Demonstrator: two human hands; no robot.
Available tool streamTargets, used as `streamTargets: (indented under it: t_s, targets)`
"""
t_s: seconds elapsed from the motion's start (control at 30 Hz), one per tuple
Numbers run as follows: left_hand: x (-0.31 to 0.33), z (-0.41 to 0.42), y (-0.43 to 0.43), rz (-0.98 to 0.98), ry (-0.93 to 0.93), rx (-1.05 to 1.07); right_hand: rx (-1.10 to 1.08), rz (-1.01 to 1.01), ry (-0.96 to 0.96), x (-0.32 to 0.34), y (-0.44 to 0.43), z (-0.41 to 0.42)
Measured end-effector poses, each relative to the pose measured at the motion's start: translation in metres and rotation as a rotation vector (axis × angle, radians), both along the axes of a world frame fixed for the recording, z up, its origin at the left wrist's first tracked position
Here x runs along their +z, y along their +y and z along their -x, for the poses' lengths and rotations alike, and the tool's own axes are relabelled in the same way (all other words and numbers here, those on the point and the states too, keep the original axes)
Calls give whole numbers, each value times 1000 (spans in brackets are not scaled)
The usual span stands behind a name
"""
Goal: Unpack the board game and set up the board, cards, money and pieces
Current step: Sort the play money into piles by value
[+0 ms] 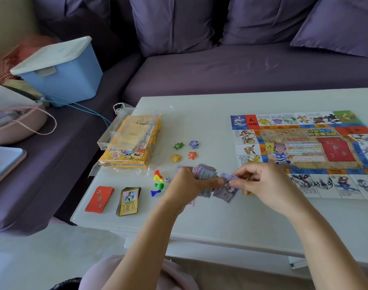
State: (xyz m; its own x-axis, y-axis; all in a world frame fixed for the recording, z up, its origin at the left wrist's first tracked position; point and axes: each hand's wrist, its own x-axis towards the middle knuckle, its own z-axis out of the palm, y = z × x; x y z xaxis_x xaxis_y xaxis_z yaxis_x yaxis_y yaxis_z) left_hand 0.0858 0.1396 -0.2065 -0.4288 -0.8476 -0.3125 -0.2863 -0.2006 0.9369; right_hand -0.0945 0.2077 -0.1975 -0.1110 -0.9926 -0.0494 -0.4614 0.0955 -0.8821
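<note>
Play money [206, 174] is gripped as a stack in the left hand [185, 185]; one purple note [226, 190] is pinched by the right hand [264, 185], between pawns [158, 183] and board [304, 151]

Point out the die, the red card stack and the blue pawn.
die [167, 180]: head view, its white upper face
red card stack [99, 198]: head view, middle of the top card
blue pawn [155, 192]: head view, middle of its body
</note>
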Motion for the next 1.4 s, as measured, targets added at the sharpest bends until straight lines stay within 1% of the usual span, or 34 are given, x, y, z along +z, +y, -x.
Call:
streamTargets:
  t_s: [0.07, 0.23, 0.33, 0.4, 0.5, 0.57, 0.63, 0.7, 0.8, 0.87, 0.97, 1.17, 1.4]
  targets:
    - [1, 0, 1, -32, 37, 9, -17, -11, -43, -1, -2, 2]
    - [1, -7, 1, -96, 99, 38, -128, 4, -257, -5, -2, 5]
    - [-3, -12, 3, -143, 80, 66, -182, 8, -361, -12, 1, 1]
    - [-4, -14, 5, -146, 74, 64, -190, 25, -388, -17, 4, -6]
    - [0, -10, 13, -121, 118, 53, -213, 38, -474, -23, 10, -13]
    - [2, -8, 16, -99, 125, 49, -214, 39, -492, -25, 12, -14]
    - [3, -9, 17, -74, 116, 55, -198, 40, -472, -26, 13, -15]
    - [5, -11, 16, -39, 88, 41, -171, 44, -412, -24, 14, -14]
    - [6, -14, 16, 38, -1, -23, -173, 89, -360, -18, 16, -11]
    - [6, -13, 18, 68, -43, -52, -180, 110, -280, -15, 16, -9]
    - [6, -12, 21, 73, -51, -44, -166, 122, -162, -15, 18, -7]
    - [7, -11, 22, 77, -40, -9, -91, 116, -113, -16, 23, -10]
    - [0, -17, 17, 23, -37, 106, -86, 212, 249, -23, 19, -15]
